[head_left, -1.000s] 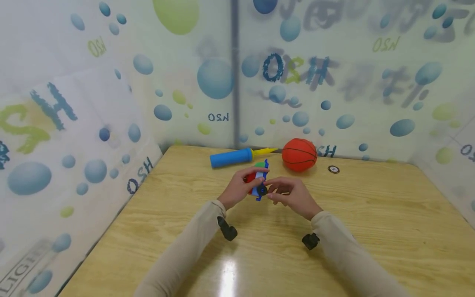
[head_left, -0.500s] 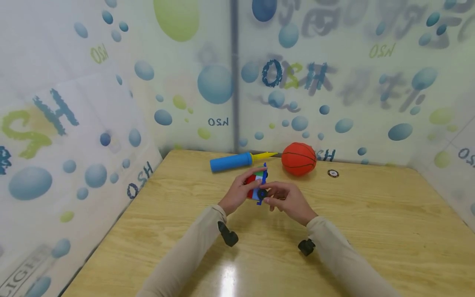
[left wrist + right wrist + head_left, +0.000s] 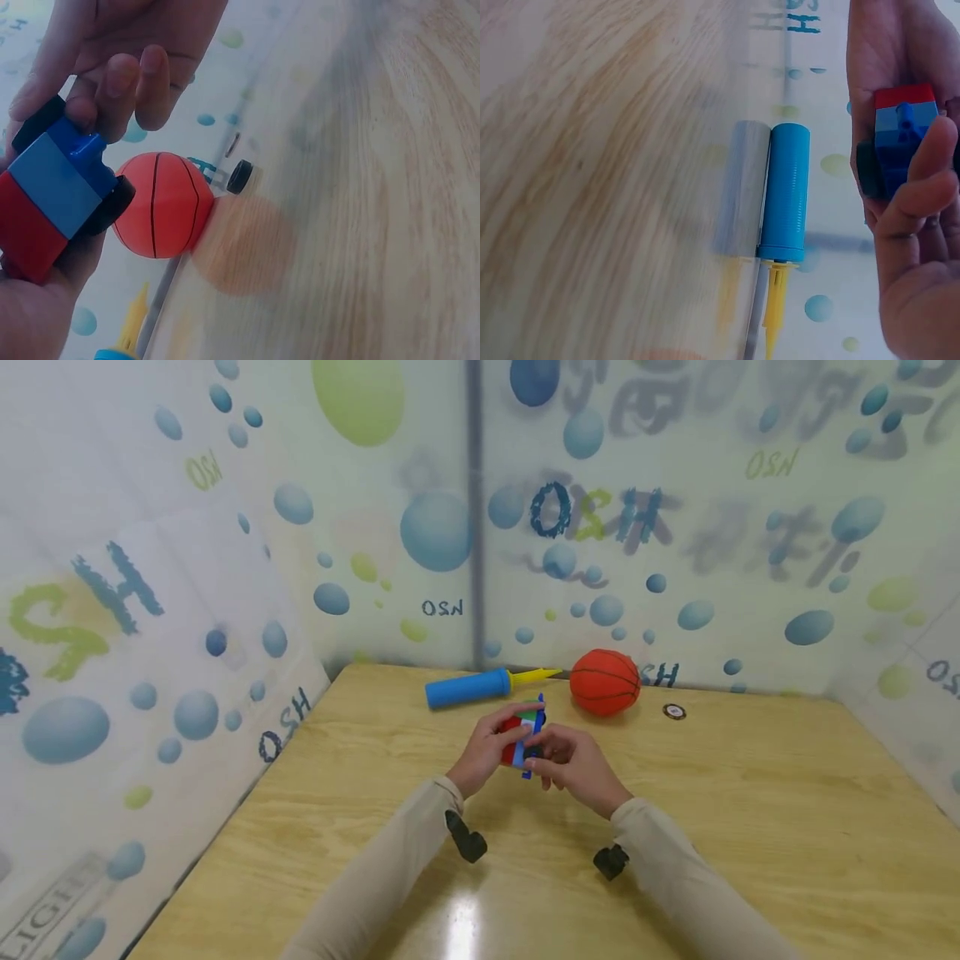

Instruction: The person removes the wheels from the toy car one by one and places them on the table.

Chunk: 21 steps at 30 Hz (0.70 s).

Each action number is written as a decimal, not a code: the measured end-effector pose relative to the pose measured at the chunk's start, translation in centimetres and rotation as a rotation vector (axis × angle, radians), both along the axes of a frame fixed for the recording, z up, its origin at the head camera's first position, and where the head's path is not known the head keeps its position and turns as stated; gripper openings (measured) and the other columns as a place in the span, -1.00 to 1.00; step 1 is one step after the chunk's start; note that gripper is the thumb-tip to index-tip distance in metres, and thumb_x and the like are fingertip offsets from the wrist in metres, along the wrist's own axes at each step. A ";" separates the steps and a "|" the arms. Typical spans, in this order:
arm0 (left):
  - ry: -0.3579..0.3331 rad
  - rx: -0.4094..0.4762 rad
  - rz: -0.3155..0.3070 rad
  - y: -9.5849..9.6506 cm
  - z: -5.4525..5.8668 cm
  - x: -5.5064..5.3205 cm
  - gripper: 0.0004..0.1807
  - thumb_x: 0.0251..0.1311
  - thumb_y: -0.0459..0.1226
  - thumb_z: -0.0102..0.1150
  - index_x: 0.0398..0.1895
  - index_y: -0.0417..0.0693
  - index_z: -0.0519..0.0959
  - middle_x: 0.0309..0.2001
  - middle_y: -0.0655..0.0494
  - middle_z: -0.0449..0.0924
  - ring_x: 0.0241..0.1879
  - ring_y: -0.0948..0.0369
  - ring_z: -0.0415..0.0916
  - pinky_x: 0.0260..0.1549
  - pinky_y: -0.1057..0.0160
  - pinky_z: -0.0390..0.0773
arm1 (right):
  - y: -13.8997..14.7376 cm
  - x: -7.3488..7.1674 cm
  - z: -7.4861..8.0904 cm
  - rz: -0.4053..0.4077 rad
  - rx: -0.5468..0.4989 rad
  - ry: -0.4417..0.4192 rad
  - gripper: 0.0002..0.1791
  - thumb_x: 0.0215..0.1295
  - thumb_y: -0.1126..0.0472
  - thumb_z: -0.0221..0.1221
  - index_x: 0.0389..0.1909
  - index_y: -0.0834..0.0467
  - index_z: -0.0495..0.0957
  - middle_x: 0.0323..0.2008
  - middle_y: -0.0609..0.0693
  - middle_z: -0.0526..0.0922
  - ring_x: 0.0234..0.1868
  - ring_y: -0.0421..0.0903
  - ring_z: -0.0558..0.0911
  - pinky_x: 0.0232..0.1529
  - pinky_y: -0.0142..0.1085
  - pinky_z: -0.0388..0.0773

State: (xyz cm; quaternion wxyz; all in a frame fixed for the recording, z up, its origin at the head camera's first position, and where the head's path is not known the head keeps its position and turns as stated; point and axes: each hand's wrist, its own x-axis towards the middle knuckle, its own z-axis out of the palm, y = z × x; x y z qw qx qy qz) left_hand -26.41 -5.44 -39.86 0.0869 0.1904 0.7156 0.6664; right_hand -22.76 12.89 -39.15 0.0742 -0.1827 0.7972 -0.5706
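Note:
A small toy car (image 3: 513, 756) of red, light blue and green blocks on a blue base with black wheels is held above the table. My left hand (image 3: 483, 747) grips its block side, thumb and fingers around it. From the right, my right hand (image 3: 585, 768) pinches at a near wheel, its thumb and index finger at the blue base. In the left wrist view, one black wheel (image 3: 37, 124) lies by the right fingertips, and another wheel (image 3: 114, 204) shows on the opposite side. The right wrist view shows the car (image 3: 905, 120) end-on, partly covered by fingers.
A blue hand pump (image 3: 468, 687) with a yellow nozzle lies at the table's back edge. Beside it sits a red toy basketball (image 3: 604, 682), then a small round dark-rimmed disc (image 3: 674, 712). Patterned walls (image 3: 375, 568) stand behind and at the sides of the wooden table (image 3: 750, 793).
My right hand has moved left and closed in on the car's near wheel, now covering much of it. The left hand keeps its grip. The head view has tilted slightly up.

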 end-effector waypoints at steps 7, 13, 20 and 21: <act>0.025 -0.039 -0.017 0.1 -0.7 0.2 -0.59 0.49 -0.22 0.01 0.35 0.16 0.50 0.32 0.00 0.45 0.14 0.06 0.39 0.00 0.23 0.58 | 0.0 0.1 0.1 0.017 -0.019 -0.060 -0.76 0.29 0.31 0.30 -0.06 0.27 0.56 -0.44 0.03 0.58 -0.54 0.00 0.59 -0.52 -0.35 0.56; 0.026 -0.051 -0.025 0.3 -0.8 0.3 -0.59 0.48 -0.25 0.00 0.35 0.12 0.50 0.29 -0.02 0.47 0.12 0.08 0.39 -0.02 0.24 0.58 | 0.2 -0.1 0.1 0.032 -0.026 -0.110 -0.76 0.28 0.33 0.30 -0.09 0.33 0.56 -0.47 0.01 0.59 -0.57 -0.09 0.58 -0.53 -0.37 0.55; 0.024 -0.065 -0.024 0.5 -0.8 0.4 -0.60 0.47 -0.24 0.02 0.31 0.17 0.54 0.29 -0.01 0.49 0.13 0.08 0.40 0.00 0.22 0.59 | 0.1 -0.1 0.2 0.032 -0.014 -0.094 -0.76 0.24 0.35 0.34 -0.15 0.37 0.56 -0.46 0.06 0.62 -0.58 -0.09 0.62 -0.50 -0.34 0.62; 0.030 -0.072 -0.019 0.6 -0.8 0.4 -0.61 0.47 -0.24 0.03 0.30 0.18 0.55 0.28 0.00 0.50 0.13 0.08 0.41 0.00 0.22 0.59 | 0.1 -0.2 0.2 0.033 -0.003 -0.085 -0.77 0.23 0.36 0.34 -0.16 0.37 0.56 -0.45 0.08 0.63 -0.58 -0.10 0.64 -0.49 -0.32 0.64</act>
